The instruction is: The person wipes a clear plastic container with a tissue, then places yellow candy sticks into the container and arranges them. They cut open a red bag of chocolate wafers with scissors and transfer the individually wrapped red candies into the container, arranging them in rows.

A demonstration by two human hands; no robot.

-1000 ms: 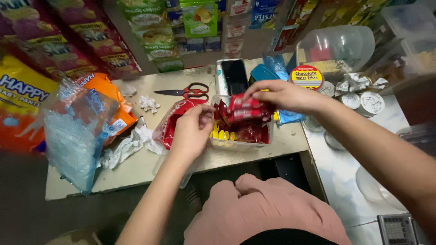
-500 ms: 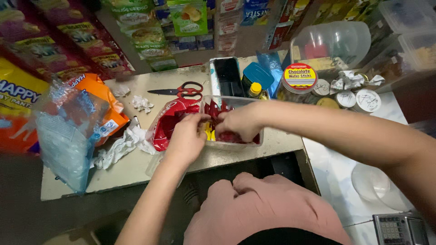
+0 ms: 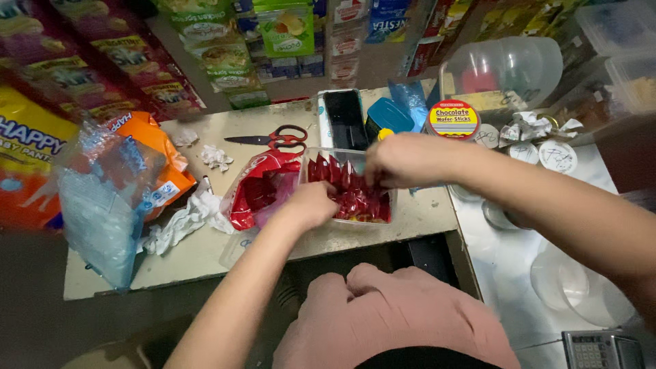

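Observation:
A clear plastic box (image 3: 388,217) on the counter holds several small red sachets (image 3: 355,199) standing in rows. My right hand (image 3: 403,159) is over the box's far right side, fingers curled down onto the sachets. My left hand (image 3: 311,203) rests at the box's near left corner, fingers closed against its wall beside an opened red plastic bag (image 3: 256,191). What the fingers pinch is hidden.
Red-handled scissors (image 3: 273,139) lie behind the bag. Left are an orange packet (image 3: 160,167), a blue clear bag (image 3: 96,205) and crumpled white wrappers (image 3: 181,222). A black tray (image 3: 345,119), blue tub (image 3: 389,115), round tin (image 3: 452,119) and clear jar (image 3: 506,68) stand behind.
My right hand came down from above the box's right end into the sachets. The left hand slid from the red bag to the box's left corner. More sachets now stand in the box.

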